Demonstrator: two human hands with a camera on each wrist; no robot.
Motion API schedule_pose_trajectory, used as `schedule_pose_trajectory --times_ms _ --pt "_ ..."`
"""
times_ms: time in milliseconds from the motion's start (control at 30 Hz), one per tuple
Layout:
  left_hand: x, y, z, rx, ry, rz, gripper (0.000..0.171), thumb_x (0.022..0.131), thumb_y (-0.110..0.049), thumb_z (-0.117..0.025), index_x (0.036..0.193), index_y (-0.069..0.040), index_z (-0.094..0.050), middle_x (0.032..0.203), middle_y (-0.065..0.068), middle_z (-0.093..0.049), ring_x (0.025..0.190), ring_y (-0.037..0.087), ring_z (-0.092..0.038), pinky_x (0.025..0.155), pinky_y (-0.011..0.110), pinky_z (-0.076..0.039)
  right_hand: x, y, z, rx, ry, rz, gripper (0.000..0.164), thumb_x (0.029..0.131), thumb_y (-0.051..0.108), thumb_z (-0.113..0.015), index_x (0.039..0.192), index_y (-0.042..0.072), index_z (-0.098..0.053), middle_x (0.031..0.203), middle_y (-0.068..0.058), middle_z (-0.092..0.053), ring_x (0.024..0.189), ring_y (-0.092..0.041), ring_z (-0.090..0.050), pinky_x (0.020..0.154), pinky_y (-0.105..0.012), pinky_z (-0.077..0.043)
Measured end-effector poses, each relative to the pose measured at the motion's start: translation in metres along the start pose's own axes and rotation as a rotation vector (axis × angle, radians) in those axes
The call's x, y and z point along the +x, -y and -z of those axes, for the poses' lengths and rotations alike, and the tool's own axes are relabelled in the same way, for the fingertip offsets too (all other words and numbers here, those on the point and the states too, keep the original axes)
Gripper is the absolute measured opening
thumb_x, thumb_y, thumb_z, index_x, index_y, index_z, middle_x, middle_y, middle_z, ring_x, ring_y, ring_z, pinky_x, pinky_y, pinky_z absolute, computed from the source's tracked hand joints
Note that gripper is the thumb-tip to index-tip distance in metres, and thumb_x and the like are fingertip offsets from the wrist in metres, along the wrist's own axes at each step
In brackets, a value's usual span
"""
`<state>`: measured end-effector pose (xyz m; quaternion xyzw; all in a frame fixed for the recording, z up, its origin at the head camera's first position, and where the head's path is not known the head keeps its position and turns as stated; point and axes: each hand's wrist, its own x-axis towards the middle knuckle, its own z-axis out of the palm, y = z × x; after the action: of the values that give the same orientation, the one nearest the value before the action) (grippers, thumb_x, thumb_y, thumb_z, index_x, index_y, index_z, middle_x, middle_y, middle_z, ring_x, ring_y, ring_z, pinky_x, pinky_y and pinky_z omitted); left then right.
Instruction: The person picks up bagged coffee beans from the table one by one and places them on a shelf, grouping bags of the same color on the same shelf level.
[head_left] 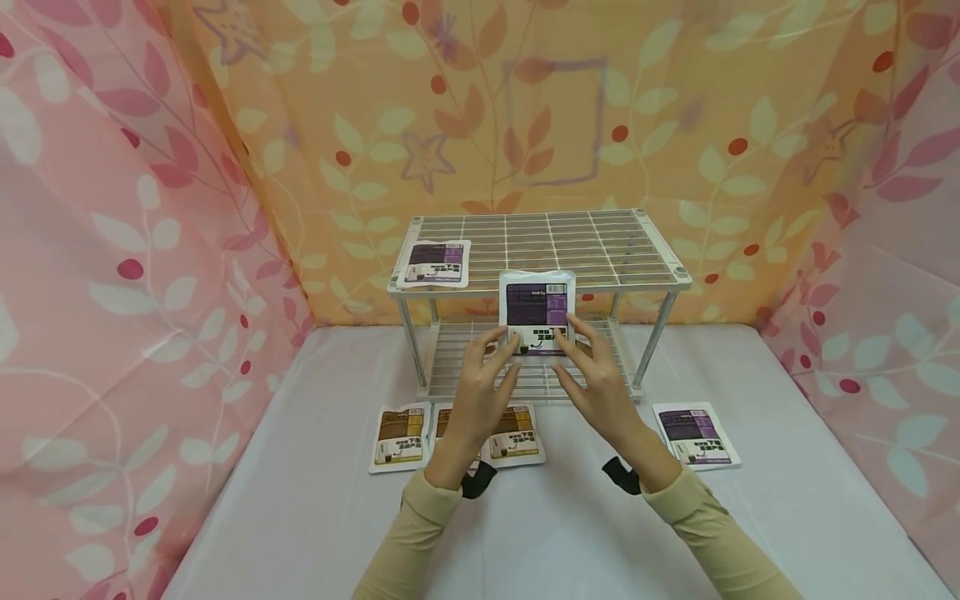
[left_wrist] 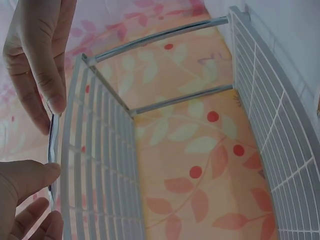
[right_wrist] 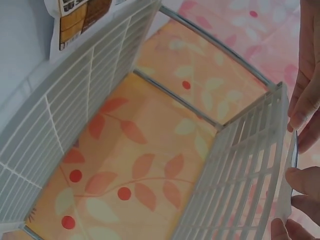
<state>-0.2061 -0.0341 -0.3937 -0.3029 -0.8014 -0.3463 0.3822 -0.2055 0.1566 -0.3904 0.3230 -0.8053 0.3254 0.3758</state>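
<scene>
Both hands hold a flat white-edged packet with a purple label [head_left: 537,304] in front of the rack's upper shelf. My left hand [head_left: 477,392] grips its lower left edge, and my right hand [head_left: 606,390] grips the lower right edge. Seen edge-on in the left wrist view, the packet [left_wrist: 54,142] lies close beside the shelf's slats; whether it touches them I cannot tell. The white wire rack [head_left: 555,250] has two tiers. A similar purple packet [head_left: 435,265] lies on the upper tier's front left corner.
Several brown-labelled packets, among them a left one [head_left: 399,437] and a right one [head_left: 516,435], lie in a row before the rack, partly behind my left arm. Another purple packet [head_left: 697,435] lies at right on the white table [head_left: 555,533]. Patterned curtains [head_left: 480,108] enclose the table.
</scene>
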Motion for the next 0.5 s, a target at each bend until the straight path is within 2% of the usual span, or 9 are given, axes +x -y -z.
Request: schedule_pose_trajectory --times_ms 167,500 --pt "0.006 0.003 0.001 0.025 0.003 -0.013 0.034 0.084 -0.004 -0.066 0.118 -0.001 -0.063 0.124 0.014 -0.052 0.113 0.026 -0.048 0.095 0.035 -0.045 0.008 -0.002 0.001 -0.039 -0.003 0.041 0.049 0.072 -0.003 -0.075 0.119 -0.004 -0.060 0.134 -0.020 -0.046 0.114 -0.033 -0.047 0.087 -0.040 -0.048" --pt "0.020 0.009 0.003 0.024 -0.036 -0.077 0.031 0.084 -0.003 -0.065 0.115 -0.002 -0.064 0.122 0.015 -0.054 0.117 0.027 -0.049 0.100 0.033 -0.042 0.025 -0.007 0.006 -0.050 0.025 0.085 0.043 0.077 0.001 -0.072 0.118 0.003 -0.062 0.131 -0.019 -0.048 0.117 -0.034 -0.044 0.094 -0.046 -0.041"
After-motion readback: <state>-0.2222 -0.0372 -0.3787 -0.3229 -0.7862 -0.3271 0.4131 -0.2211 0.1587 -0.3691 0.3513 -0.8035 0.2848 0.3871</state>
